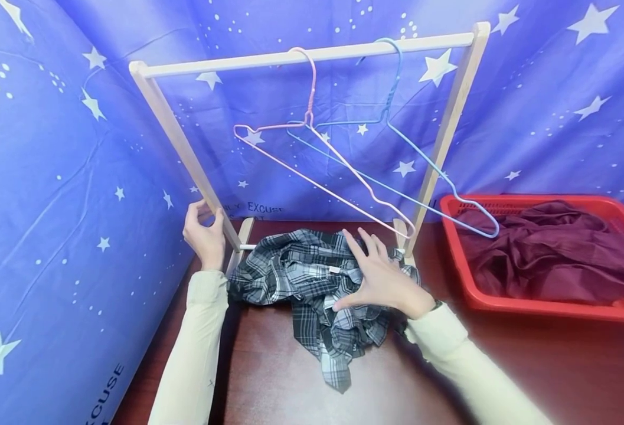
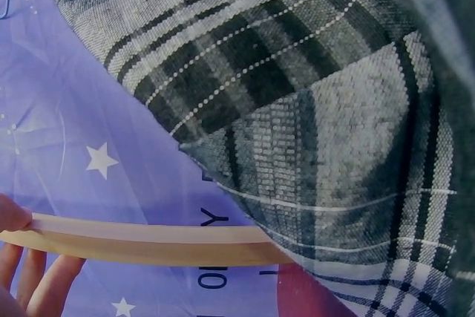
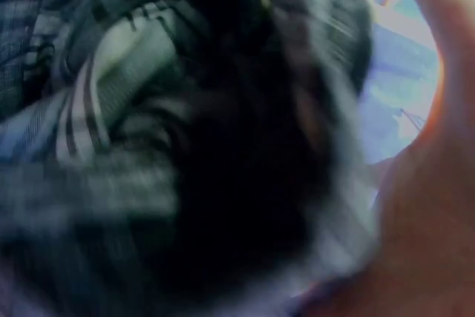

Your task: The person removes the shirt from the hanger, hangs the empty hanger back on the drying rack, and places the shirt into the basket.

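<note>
My left hand [image 1: 205,239] pinches the left post [image 1: 176,139] of a small wooden clothes rack, low down. In the left wrist view, the thumb lies on one side of that post and several fingers on the other. A black, grey and white plaid shirt [image 1: 277,271] lies crumpled across the rack's base and onto the table. Over its right part is my right hand [image 1: 388,283], fingers spread and thumb apart, close above the cloth. Plaid folds [image 3: 126,72] fill much of the blurred right wrist view.
A pink hanger [image 1: 310,88] and a blue hanger [image 1: 397,77] hang from the rack's top bar [image 1: 211,66]. To the right stands a red basket [image 1: 457,274] with dark red cloth [image 1: 556,254] in it. A blue star-patterned curtain [image 1: 51,195] surrounds the dark red table [image 1: 269,366].
</note>
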Demonstrator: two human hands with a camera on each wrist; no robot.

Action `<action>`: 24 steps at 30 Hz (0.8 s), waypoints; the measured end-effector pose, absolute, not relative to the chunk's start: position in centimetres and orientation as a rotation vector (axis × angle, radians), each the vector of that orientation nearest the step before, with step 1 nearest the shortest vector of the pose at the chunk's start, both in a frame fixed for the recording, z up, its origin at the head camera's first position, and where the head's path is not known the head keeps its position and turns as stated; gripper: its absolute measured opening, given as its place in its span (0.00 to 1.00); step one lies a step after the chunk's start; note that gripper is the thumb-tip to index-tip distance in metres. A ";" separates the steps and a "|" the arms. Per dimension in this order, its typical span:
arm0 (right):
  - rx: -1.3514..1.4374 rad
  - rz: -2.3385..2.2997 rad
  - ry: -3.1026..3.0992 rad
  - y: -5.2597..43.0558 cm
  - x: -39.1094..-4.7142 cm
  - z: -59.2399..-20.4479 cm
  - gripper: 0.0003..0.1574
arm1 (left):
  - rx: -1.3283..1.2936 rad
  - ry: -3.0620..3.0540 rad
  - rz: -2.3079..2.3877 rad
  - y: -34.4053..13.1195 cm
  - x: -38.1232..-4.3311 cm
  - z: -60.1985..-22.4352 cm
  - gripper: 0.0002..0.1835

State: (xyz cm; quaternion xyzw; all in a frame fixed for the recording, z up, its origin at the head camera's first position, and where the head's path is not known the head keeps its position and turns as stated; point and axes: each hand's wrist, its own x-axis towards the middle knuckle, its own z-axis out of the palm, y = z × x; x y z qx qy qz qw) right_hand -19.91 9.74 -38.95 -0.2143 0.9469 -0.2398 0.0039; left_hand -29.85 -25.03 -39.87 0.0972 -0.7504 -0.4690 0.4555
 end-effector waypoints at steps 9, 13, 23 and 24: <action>-0.598 -0.534 2.988 7.8 -21.5 -40.8 0.96 | 0.235 -1.850 -1.167 -24.7 -29.9 -39.6 0.13; -0.612 -0.463 2.982 7.3 -21.9 -41.6 0.96 | 0.231 -1.847 -1.171 -24.6 -30.0 -39.4 0.13; -0.687 -0.301 2.879 6.4 -23.1 -43.8 0.96 | 0.246 -1.849 -1.157 -25.1 -30.0 -39.8 0.12; -0.698 -0.292 2.873 6.3 -23.2 -44.0 0.95 | 0.246 -1.850 -1.156 -25.2 -30.0 -39.8 0.12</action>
